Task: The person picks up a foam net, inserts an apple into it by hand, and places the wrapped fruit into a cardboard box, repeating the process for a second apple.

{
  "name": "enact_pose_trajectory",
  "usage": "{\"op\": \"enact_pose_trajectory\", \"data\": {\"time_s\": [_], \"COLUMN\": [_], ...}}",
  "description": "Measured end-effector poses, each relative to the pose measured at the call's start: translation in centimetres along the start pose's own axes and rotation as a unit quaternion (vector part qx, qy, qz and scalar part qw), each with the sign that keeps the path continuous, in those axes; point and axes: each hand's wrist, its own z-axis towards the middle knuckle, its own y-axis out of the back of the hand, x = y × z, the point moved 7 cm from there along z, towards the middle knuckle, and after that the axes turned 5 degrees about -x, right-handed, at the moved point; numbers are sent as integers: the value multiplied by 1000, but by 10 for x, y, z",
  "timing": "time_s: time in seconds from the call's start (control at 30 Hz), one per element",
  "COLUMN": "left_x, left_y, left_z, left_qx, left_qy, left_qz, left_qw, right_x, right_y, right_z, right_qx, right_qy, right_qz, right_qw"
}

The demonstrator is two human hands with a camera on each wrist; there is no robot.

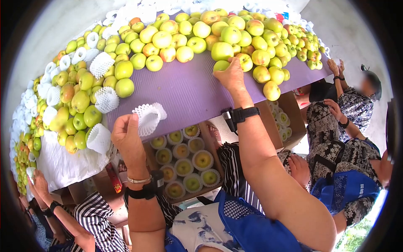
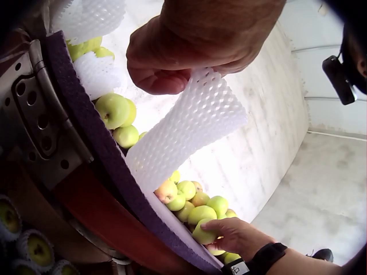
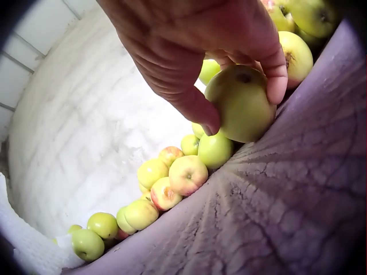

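My left hand pinches a white foam net sleeve by one end, above the front edge of the purple table. In the left wrist view the foam net hangs down stretched from the fingertips. My right hand reaches to the front of the apple pile and grips a green apple. The right wrist view shows thumb and fingers on both sides of that green apple, its dimpled end facing up. Other green and reddish apples lie heaped just behind it.
Purple matting covers the table. More apples and foam nets are piled at the left. Below the edge stands a cardboard box of netted apples, with another box to its right. Other people sit on both sides.
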Motion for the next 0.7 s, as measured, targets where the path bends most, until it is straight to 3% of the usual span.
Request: {"op": "enact_pose_trajectory", "data": {"time_s": [0.3,0.4,0.7], "left_x": [1,0,-3], "left_y": [2,3,4], "left_z": [1,0,1], "left_qx": [-4,-7,-20], "left_qy": [8,7,8], "left_qz": [-8,-8,0], "left_qw": [1000,1000,1000], "right_x": [4,2,-9], "right_y": [3,3,3], "right_z": [-4,-2,-4], "right_qx": [48,23,68], "right_qy": [-20,-18,-81], "right_qz": [3,2,20], "right_qw": [999,1000,994]}}
